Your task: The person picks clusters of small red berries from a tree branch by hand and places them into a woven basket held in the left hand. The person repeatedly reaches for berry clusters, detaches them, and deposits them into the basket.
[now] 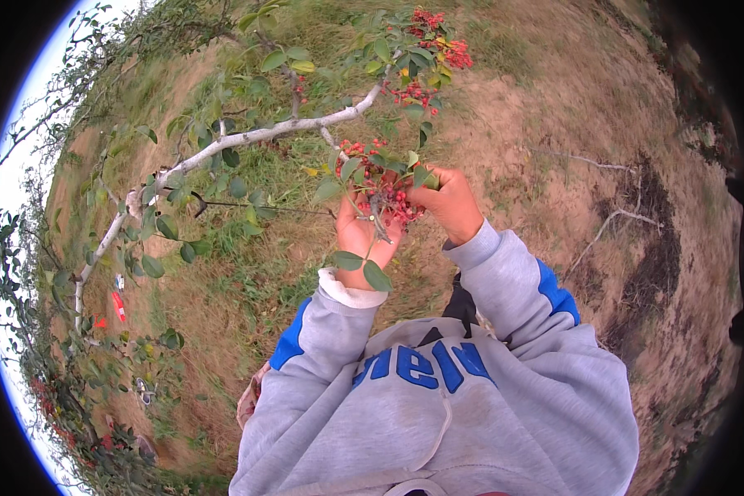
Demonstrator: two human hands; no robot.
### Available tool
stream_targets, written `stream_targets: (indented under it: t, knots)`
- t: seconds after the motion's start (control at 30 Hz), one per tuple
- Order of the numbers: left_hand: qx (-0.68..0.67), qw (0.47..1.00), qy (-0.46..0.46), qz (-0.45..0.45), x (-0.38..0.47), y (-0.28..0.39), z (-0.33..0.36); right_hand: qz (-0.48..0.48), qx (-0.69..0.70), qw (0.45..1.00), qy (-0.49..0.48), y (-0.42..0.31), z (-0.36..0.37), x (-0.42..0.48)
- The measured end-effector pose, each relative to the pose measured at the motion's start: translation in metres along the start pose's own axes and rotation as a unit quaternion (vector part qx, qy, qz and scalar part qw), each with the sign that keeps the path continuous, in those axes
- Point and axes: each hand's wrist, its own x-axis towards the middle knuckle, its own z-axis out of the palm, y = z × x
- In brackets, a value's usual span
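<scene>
My left hand (pixel 369 242) is palm up under a cluster of small red berries (pixel 394 201), which look like Sichuan pepper. Its fingers curl behind the cluster and its woody stem, partly hidden by berries and leaves. At the cluster's right side, my right hand (pixel 451 203) pinches with thumb and fingers among berries and green leaves (pixel 420 175). Exactly what lies between those fingertips is covered. The cluster hangs on a side twig (pixel 330 137) of a pale grey branch (pixel 273 131). Two green leaves (pixel 377 276) droop across my left wrist.
More red berry clusters (pixel 415 93) grow at the branch's far end. A thin dark line or twig (pixel 266 206) runs from the branch side toward my left hand. Dry fallen branches (pixel 617 214) lie on the ground at right. A red object (pixel 118 306) lies at left.
</scene>
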Motion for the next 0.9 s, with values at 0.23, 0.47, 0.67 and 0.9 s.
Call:
stream_targets:
  t: [0.23,0.47,0.67,0.9]
  knots:
    - [-0.007,0.999,-0.032,-0.021,0.001,0.001,0.002,-0.009,0.087,0.993,0.082,0.004,0.005,-0.011]
    - [0.047,0.998,-0.020,0.024,0.000,-0.004,0.009,0.117,0.277,0.953,0.019,-0.007,-0.003,-0.027]
    - [0.067,0.996,-0.053,0.029,0.005,-0.007,0.003,0.117,0.274,0.954,-0.034,-0.013,-0.002,-0.015]
    - [0.059,0.995,-0.070,0.026,0.005,-0.002,-0.001,0.095,0.205,0.974,-0.008,-0.020,0.005,-0.006]
